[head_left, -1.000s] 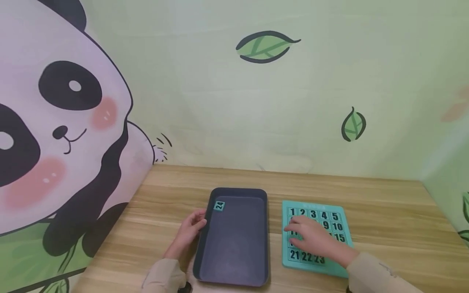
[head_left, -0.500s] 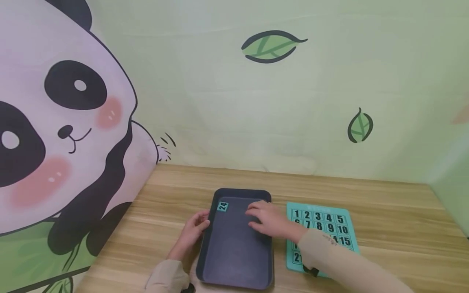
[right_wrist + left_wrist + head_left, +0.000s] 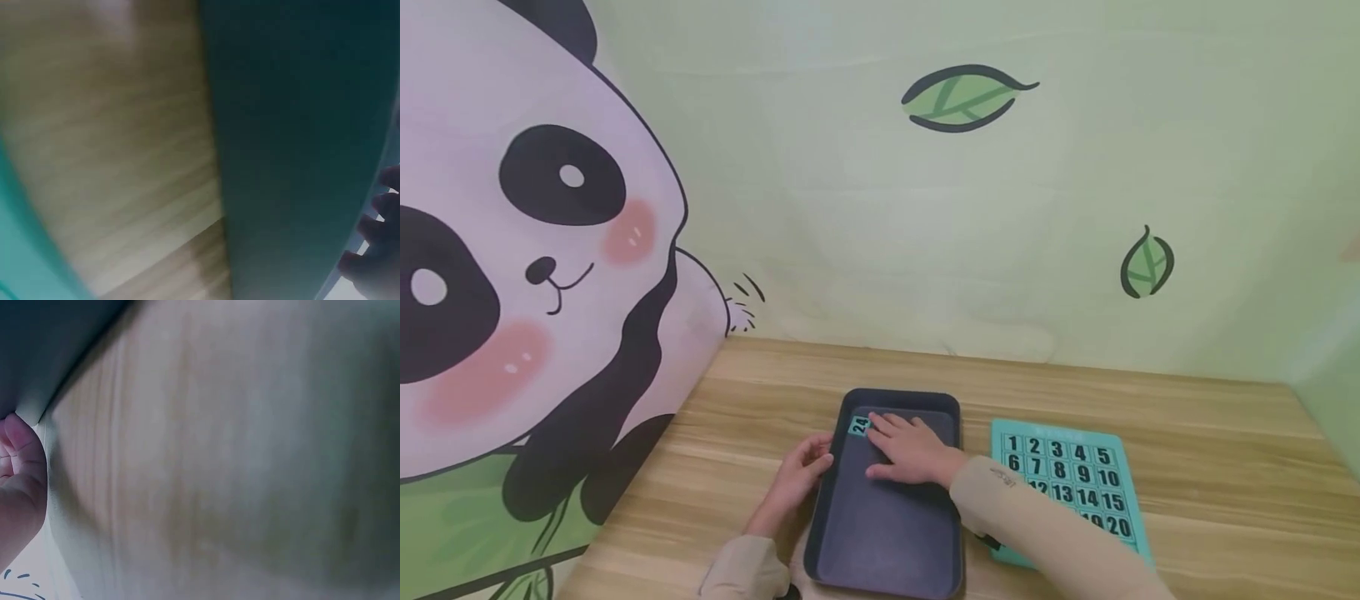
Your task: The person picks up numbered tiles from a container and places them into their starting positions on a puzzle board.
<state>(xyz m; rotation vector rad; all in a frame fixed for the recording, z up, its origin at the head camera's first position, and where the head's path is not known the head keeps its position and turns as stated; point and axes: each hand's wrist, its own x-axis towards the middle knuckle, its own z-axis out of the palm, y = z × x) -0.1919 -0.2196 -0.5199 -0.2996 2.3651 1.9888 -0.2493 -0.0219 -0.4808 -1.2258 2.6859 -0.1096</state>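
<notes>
In the head view, a dark grey-blue tray (image 3: 891,533) lies on the wooden table, with a small turquoise tile marked 24 (image 3: 858,426) at its far left corner. My left hand (image 3: 801,475) holds the tray's left side, thumb at the rim and fingers curled; the left wrist view shows part of that hand (image 3: 22,481) against the outer wall. Over the tray, my right hand (image 3: 910,450) reaches with spread fingers, fingertips beside the tile. Whether they touch it, I cannot tell. The right wrist view catches dim fingers (image 3: 375,231) at its edge.
A turquoise number board (image 3: 1078,467) with rows of black numbers lies right of the tray, partly covered by my right sleeve (image 3: 1045,517). Behind the wooden table (image 3: 1217,467) stands a pale green wall (image 3: 850,208) with a panda and leaves.
My right hand has moved left from the number board, across the tray, to beside the 24 tile, and its fingers have spread. My left hand stays at the tray's side.
</notes>
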